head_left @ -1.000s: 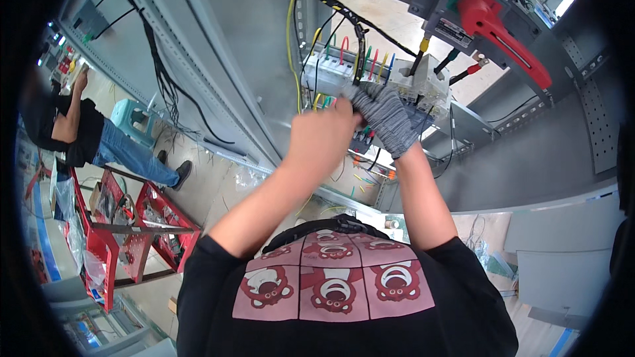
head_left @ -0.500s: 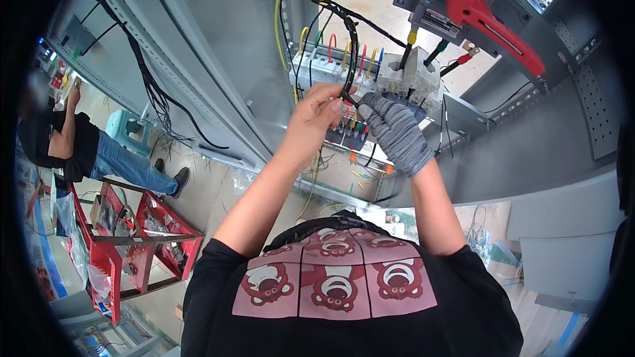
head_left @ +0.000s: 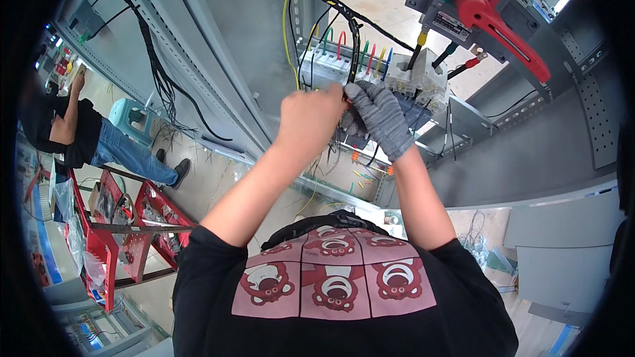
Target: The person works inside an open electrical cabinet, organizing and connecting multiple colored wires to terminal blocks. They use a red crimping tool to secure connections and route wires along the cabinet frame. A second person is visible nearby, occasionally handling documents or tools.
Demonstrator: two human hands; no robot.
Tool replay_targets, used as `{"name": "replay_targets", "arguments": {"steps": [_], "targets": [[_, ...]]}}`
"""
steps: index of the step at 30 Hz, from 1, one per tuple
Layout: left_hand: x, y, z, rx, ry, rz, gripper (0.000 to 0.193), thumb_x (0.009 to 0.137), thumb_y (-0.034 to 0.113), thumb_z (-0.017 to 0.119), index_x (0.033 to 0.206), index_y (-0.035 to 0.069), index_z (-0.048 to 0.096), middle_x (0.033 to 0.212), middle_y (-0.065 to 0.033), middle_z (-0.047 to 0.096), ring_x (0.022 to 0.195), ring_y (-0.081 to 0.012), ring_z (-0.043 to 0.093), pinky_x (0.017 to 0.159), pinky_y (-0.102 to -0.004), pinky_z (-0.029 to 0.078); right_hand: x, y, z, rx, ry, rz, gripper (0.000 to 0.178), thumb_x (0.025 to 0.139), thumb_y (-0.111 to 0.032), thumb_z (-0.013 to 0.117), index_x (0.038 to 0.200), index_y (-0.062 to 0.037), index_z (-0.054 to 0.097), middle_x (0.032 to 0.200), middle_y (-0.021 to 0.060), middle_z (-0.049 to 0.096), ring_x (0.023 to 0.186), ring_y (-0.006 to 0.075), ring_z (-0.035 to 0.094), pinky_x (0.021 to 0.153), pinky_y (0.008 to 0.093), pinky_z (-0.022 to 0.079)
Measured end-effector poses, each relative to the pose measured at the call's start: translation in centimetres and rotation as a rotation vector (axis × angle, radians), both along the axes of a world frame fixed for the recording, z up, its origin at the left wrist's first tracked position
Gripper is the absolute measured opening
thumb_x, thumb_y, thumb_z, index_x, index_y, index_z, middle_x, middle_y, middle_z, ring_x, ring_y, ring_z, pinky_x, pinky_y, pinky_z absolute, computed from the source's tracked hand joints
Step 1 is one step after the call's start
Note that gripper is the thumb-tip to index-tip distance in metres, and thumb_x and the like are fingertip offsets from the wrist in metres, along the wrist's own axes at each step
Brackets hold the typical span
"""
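Note:
A black-wrapped wire bundle (head_left: 355, 46) hangs down from the upper cabinet frame to between my hands. My left hand (head_left: 306, 118) is bare and closed in a fist, its fingertips right beside the bundle's lower end. What it pinches is hidden, and its fingers are slightly blurred. In a grey knit glove, my right hand (head_left: 382, 119) closes round the lower part of the bundle from the right. Just behind the hands sits a row of white breakers (head_left: 325, 66) with red, green, yellow and blue wires looping from their tops.
A red rotary handle (head_left: 493, 20) juts out at the upper right, near clear-covered terminal blocks (head_left: 420, 74). Grey cabinet posts (head_left: 198, 46) stand on the left. Beyond them are another person (head_left: 79, 129), a teal stool (head_left: 129, 119) and a red cart (head_left: 109, 251).
My left hand has turned over and closed into a fist beside the bundle. My gloved right hand has shifted slightly left and up along it. The view has shifted a little.

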State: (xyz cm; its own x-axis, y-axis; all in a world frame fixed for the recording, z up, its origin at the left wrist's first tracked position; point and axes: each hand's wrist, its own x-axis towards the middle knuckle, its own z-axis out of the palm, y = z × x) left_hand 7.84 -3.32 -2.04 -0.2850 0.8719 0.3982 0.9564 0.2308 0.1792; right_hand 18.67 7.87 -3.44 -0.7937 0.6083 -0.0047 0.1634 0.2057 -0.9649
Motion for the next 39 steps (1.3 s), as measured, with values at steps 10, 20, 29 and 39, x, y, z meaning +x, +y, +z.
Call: {"name": "replay_targets", "arguments": {"steps": [10, 20, 29, 39], "targets": [[3.3, -4.4, -3.7, 0.172, -0.394, -0.299, 0.020, 0.090, 0.015, 0.048, 0.106, 0.005, 0.056, 0.096, -0.0159, 0.058, 0.091, -0.0283, 0.060, 0.080, -0.0400, 0.048, 1.0, 0.0, -1.0, 0.441, -0.042, -0.043, 0.023, 0.086, -0.011, 0.059, 0.104, 0.0027, 0.062, 0.084, 0.0111, 0.067, 0.074, 0.0151, 0.061, 0.069, 0.0298, 0.049], [0.4, -0.8, -3.4, 0.300, -1.788, -0.578, 0.034, 0.096, 0.008, 0.044, 0.130, 0.002, 0.048, 0.113, -0.0048, 0.058, 0.074, -0.0108, 0.049, 0.070, -0.0234, 0.042, 3.6, -0.3, -1.8, -0.067, 0.101, 0.037, 0.027, 0.090, -0.018, 0.057, 0.109, -0.0004, 0.060, 0.081, 0.0112, 0.065, 0.077, 0.0235, 0.062, 0.074, 0.0327, 0.048], [-1.7, -0.1, -1.1, 0.107, -0.946, -0.451, 0.022, 0.086, 0.004, 0.056, 0.107, -0.001, 0.059, 0.088, -0.0064, 0.066, 0.075, -0.0144, 0.061, 0.071, -0.0277, 0.048, 1.8, -0.8, -2.5, 0.003, 0.100, -0.060, 0.027, 0.091, -0.010, 0.051, 0.114, 0.0025, 0.057, 0.100, 0.0102, 0.065, 0.084, 0.0142, 0.062, 0.076, 0.0258, 0.050], [-0.3, -2.3, 0.1, 0.201, -0.559, -0.280, 0.018, 0.079, 0.006, 0.065, 0.091, 0.000, 0.053, 0.070, -0.0140, 0.057, 0.061, -0.0261, 0.056, 0.058, -0.0349, 0.043, 1.2, -0.4, -0.6, 0.369, 0.077, -0.032, 0.029, 0.082, -0.022, 0.066, 0.095, 0.0035, 0.063, 0.080, 0.0165, 0.065, 0.072, 0.0228, 0.063, 0.067, 0.0325, 0.049]]}}
